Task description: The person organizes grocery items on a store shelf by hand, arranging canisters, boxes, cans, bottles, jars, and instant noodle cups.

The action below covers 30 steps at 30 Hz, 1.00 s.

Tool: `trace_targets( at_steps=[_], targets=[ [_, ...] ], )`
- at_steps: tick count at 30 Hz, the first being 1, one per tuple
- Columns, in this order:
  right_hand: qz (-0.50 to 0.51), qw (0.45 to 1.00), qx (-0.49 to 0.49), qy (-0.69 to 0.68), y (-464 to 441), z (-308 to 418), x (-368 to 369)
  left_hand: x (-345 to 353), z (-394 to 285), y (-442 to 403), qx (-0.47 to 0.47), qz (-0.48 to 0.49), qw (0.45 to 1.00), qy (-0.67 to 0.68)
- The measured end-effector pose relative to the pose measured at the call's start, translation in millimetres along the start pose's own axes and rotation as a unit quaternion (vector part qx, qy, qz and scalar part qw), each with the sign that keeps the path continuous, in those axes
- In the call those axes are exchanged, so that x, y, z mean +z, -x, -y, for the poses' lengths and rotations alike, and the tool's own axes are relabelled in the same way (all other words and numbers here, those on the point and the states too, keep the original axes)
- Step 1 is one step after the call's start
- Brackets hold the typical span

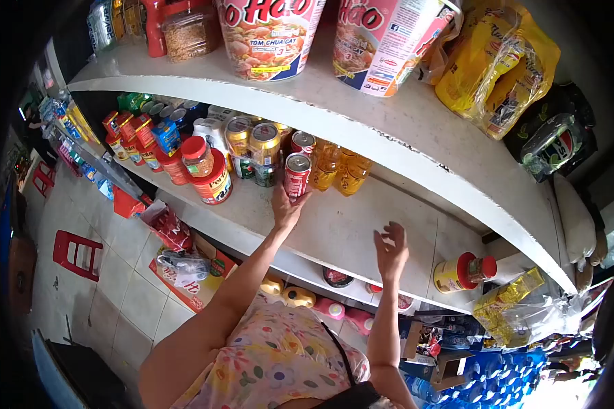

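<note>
Noodle cups [269,37] sit nearest you. Your left hand [290,210] holds the red can [297,176] low, top up; your right hand [391,251], fingers loosely spread, is farther off.

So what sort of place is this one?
Probably a small grocery shop: large noodle cups stand on the upper shelf, grouped drink cans and amber bottles fill part of the one below, and the left hand holds a red can there.
</note>
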State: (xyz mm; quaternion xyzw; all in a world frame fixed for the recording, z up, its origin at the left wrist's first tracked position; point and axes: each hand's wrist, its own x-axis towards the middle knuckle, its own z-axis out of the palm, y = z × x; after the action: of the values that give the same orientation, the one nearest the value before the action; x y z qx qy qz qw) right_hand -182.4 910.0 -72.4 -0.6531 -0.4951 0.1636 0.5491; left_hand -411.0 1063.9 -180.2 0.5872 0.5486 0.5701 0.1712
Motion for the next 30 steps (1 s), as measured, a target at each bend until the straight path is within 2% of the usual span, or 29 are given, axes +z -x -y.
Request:
trace_targets(
  at_steps=[2,3,5,6,8,10,14,17,19,21,23,25,27,30],
  targets=[
    [0.058,0.998,-0.034,0.019,-30,-6,29,-21,-27,14,0.035,0.026,0.998,0.035],
    [0.056,0.997,-0.041,0.016,-42,-9,43,-24,-26,25,0.03,0.022,0.998,0.041],
    [0.06,0.997,-0.055,0.016,-69,-10,67,-29,-19,38,0.007,0.07,0.981,0.18],
    [0.057,0.993,-0.08,0.065,-81,-11,77,-43,-34,40,-0.013,0.108,0.98,0.164],
    [0.063,0.985,-0.11,0.116,-97,-18,92,-44,-34,46,-0.007,0.115,0.978,0.172],
    [0.104,0.992,-0.06,0.041,-110,-27,105,-47,-42,45,0.023,0.116,0.979,0.169],
    [0.122,0.99,-0.064,0.032,-123,-41,114,-49,-46,46,-0.009,0.096,0.978,0.185],
    [0.125,0.989,-0.074,0.028,-128,-41,106,-47,-44,46,0.03,0.066,0.983,0.168],
    [0.082,0.992,-0.084,-0.037,-137,-49,100,-50,-48,46,0.054,0.076,0.985,0.143],
    [0.09,0.99,-0.084,-0.067,-156,-65,93,-49,-45,45,0.059,0.075,0.988,0.118],
    [0.033,0.992,-0.079,0.096,-170,-67,91,-48,-42,47,0.07,0.078,0.99,0.091],
    [0.032,0.99,-0.098,0.096,-192,-102,101,-47,-41,47,0.095,0.057,0.991,0.077],
    [0.038,0.99,-0.133,0.014,-198,-104,110,-45,-39,48,0.092,0.054,0.992,0.068],
    [0.053,0.99,-0.119,0.053,-192,-88,114,-45,-39,48,0.092,0.054,0.992,0.062]
  ],
)
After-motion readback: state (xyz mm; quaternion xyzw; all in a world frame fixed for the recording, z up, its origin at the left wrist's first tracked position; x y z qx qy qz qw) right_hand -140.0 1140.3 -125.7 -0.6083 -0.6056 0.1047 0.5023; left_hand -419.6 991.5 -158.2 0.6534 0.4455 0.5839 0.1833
